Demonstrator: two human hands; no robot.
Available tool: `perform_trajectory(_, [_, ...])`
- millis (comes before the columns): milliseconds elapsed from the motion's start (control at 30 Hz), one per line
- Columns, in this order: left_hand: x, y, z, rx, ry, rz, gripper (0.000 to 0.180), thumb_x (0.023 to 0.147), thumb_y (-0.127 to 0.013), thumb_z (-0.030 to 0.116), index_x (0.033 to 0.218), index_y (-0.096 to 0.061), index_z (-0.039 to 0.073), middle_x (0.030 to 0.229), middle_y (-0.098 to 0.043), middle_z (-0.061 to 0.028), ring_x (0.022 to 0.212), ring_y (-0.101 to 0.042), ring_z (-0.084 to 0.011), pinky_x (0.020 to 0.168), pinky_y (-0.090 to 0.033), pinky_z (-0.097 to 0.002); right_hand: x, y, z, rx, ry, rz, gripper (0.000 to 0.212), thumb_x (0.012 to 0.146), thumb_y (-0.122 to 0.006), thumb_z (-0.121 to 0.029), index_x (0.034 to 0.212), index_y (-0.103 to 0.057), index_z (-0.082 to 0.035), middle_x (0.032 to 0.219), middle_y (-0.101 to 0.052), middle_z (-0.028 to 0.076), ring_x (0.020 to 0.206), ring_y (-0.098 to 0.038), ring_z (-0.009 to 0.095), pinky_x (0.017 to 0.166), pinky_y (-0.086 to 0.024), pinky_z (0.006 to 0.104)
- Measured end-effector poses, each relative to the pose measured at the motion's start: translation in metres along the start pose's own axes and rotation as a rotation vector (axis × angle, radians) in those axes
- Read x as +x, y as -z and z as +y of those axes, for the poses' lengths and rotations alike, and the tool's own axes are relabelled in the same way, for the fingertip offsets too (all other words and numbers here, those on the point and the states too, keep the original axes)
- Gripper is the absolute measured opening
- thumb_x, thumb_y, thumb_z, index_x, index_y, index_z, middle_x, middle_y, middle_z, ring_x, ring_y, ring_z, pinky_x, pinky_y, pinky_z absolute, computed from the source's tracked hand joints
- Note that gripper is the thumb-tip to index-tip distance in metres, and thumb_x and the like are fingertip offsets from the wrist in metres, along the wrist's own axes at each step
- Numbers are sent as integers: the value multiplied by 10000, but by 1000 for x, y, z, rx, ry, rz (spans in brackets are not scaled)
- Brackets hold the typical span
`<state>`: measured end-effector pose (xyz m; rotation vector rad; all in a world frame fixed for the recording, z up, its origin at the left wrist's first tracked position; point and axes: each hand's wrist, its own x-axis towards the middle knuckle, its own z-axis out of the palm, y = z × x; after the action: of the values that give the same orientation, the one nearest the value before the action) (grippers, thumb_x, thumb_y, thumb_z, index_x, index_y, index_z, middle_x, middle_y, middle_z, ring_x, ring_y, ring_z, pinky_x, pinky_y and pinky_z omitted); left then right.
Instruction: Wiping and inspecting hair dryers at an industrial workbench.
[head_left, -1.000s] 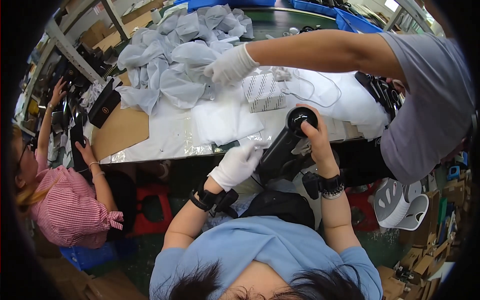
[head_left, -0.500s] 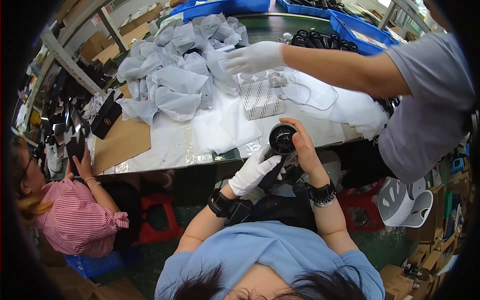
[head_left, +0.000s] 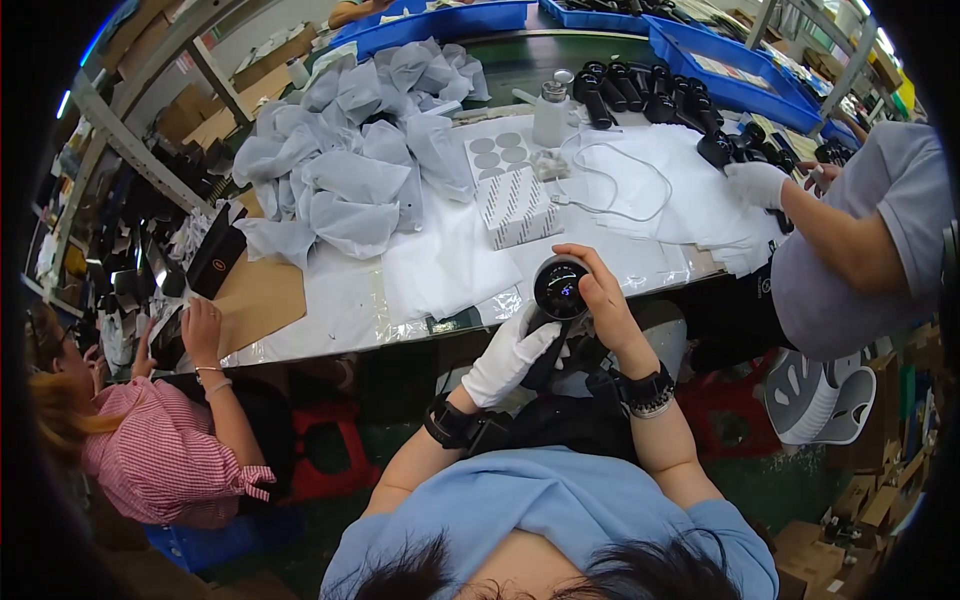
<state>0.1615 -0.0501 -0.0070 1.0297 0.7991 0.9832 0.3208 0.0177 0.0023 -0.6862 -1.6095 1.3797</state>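
Observation:
Over the near edge of the table I hold a black handheld device with a round, glossy head [head_left: 560, 288] and a handle pointing down toward me. My left hand [head_left: 506, 364], in a white glove, is closed around the handle just below the head. My bare right hand [head_left: 612, 312] wraps the head's right side, thumb and fingers on its rim. The device's exact kind does not show. Just beyond it stands a white patterned box [head_left: 520, 210], with white thin sheets [head_left: 440, 265] lying to its left.
Grey-white bagged items [head_left: 360, 165] pile up at the left back. Several similar black devices [head_left: 610, 92] lie near a clear bottle [head_left: 550, 118] and blue trays [head_left: 735, 75]. A co-worker's gloved hand [head_left: 755, 185] is at right; another person [head_left: 175, 450] sits at left.
The co-worker's gloved arm has withdrawn from over the bagged pile to the black devices at right, uncovering the bottle. My hands keep their hold, with the device shifted slightly.

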Motion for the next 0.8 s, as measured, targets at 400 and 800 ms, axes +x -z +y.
perform_trajectory(400, [0, 1, 7, -13, 16, 7, 477, 877, -572, 371, 1182, -455, 24, 987, -546, -61, 753, -572, -121, 673, -490, -251, 2, -2, 3, 44, 2, 17, 422, 939, -460, -296, 1239, -454, 0, 1067, -567, 65, 986, -521, 115, 884, -402, 243])
perform_trajectory(800, [8, -2, -2, -19, 100, 39, 337, 909, -559, 247, 1150, -474, 28, 837, -564, -38, 683, -564, -104, 611, -477, -242, -3, 10, 11, 82, -49, 9, 428, 943, -436, -285, 1257, -435, 5, 1100, -554, 67, 1022, -516, 116, 908, -394, 242])
